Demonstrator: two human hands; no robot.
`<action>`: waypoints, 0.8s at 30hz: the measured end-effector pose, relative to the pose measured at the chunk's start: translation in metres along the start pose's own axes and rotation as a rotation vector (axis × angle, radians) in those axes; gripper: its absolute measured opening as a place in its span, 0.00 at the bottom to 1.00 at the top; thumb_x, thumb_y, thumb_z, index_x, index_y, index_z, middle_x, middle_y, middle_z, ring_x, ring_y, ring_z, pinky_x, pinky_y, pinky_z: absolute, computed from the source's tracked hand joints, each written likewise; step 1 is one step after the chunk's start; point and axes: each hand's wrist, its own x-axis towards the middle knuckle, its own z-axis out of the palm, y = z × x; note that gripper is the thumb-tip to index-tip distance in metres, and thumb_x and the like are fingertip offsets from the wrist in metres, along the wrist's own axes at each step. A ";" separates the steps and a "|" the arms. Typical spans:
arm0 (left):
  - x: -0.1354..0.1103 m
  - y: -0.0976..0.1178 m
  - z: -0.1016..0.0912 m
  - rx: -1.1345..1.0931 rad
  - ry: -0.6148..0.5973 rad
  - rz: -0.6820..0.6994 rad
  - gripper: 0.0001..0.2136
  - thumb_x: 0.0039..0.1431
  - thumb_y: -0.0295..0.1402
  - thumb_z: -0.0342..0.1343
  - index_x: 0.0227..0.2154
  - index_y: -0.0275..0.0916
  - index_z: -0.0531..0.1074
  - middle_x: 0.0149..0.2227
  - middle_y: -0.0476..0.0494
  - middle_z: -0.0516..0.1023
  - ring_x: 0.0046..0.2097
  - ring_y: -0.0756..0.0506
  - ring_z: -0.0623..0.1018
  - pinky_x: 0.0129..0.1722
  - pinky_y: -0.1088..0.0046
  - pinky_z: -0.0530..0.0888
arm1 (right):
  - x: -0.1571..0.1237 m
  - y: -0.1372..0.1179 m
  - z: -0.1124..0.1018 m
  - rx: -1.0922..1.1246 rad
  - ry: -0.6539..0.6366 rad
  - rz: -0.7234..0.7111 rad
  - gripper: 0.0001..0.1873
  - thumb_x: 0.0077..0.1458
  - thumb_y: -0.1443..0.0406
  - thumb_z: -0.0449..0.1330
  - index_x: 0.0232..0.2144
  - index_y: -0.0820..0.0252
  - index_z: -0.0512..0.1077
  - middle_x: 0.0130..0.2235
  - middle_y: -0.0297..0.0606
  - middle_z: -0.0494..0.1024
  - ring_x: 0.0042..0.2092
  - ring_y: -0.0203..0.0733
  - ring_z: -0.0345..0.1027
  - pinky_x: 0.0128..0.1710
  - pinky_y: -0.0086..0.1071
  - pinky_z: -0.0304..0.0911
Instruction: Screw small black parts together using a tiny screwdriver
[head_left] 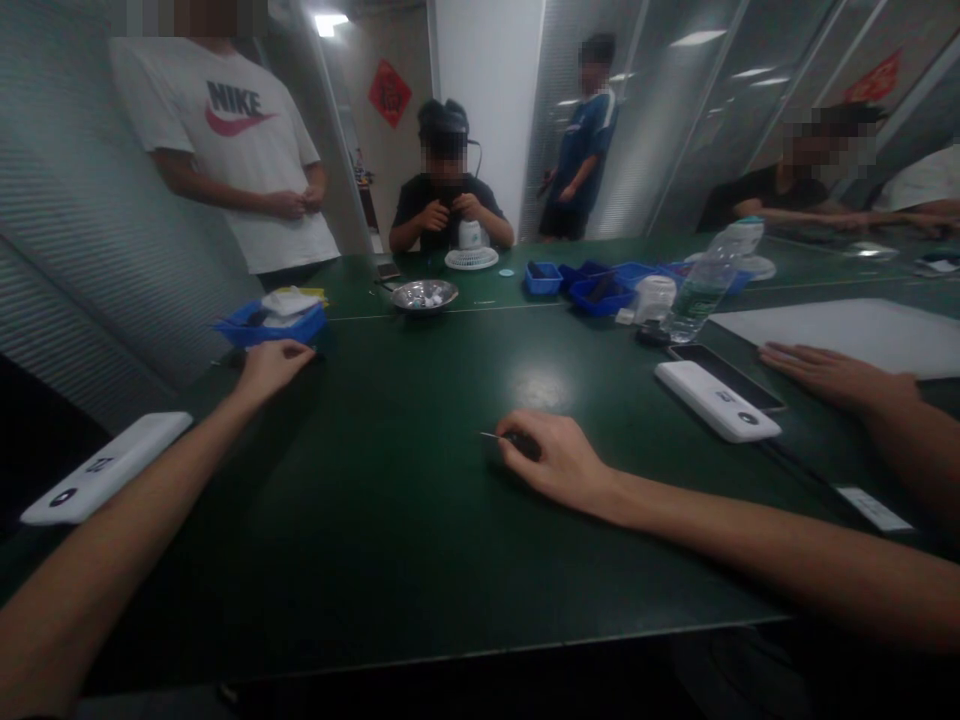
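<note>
My right hand (553, 458) rests on the green table in the middle, its fingers wrapped round what looks like a small screwdriver (525, 443) with a dark handle. The thin metal shaft points left. Farther off on the left, my left hand (271, 368) is at the table beside a blue basket (289, 328), fingers bent and drawn together. A small dark shape shows by its fingertips; I cannot make out what it is. Inside the basket lie white and yellow pieces.
A white power bank (716, 400) and a phone (727, 377) lie at right, near another person's hand (829, 375) and a white sheet (862, 325). Behind stand a plastic bottle (701, 290), blue baskets (600, 292) and a metal bowl (424, 297). Another white power bank (109, 468) is left.
</note>
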 end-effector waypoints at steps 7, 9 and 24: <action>-0.003 0.005 -0.001 -0.001 -0.045 0.050 0.38 0.59 0.56 0.39 0.07 0.25 0.58 0.17 0.40 0.73 0.47 0.34 0.78 0.31 0.52 0.58 | 0.000 0.000 0.001 -0.001 -0.008 -0.003 0.10 0.64 0.61 0.57 0.43 0.59 0.74 0.38 0.36 0.78 0.33 0.36 0.68 0.32 0.30 0.61; -0.003 0.002 0.000 -0.010 -0.036 0.092 0.38 0.60 0.55 0.38 0.06 0.25 0.57 0.15 0.40 0.71 0.48 0.34 0.77 0.31 0.51 0.56 | 0.000 0.000 0.001 -0.007 -0.004 -0.006 0.09 0.64 0.62 0.57 0.43 0.59 0.74 0.38 0.37 0.78 0.33 0.36 0.68 0.32 0.30 0.61; -0.009 0.010 0.014 0.116 0.016 -0.171 0.17 0.60 0.41 0.56 0.39 0.31 0.79 0.37 0.43 0.82 0.40 0.44 0.77 0.40 0.68 0.71 | 0.001 -0.001 0.003 0.000 0.000 -0.009 0.10 0.65 0.61 0.57 0.42 0.59 0.74 0.36 0.36 0.78 0.32 0.35 0.68 0.31 0.30 0.60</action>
